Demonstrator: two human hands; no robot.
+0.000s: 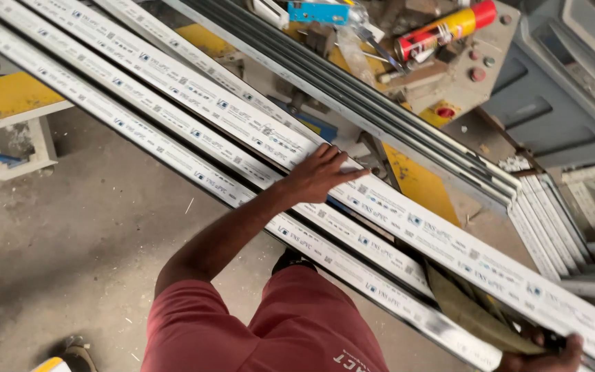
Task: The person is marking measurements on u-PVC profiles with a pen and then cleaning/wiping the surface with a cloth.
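Resting flat, fingers spread, the left hand [319, 176] lay on the long white plastic window profiles [194, 117]. At their lower end the right hand [542, 355] gripped them. Beyond the profiles lay a red-and-yellow spray can [445, 29]; below them, grey concrete floor [70, 227].

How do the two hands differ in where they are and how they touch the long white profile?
The left hand lies flat on top of the long white profile, fingers spread, near its middle stretch. The right hand sits at the bottom edge of the view and curls around the profile's lower end, mostly cut off. The left forearm shows fully; the right one is out of view. Both are bare and touch the same profile.
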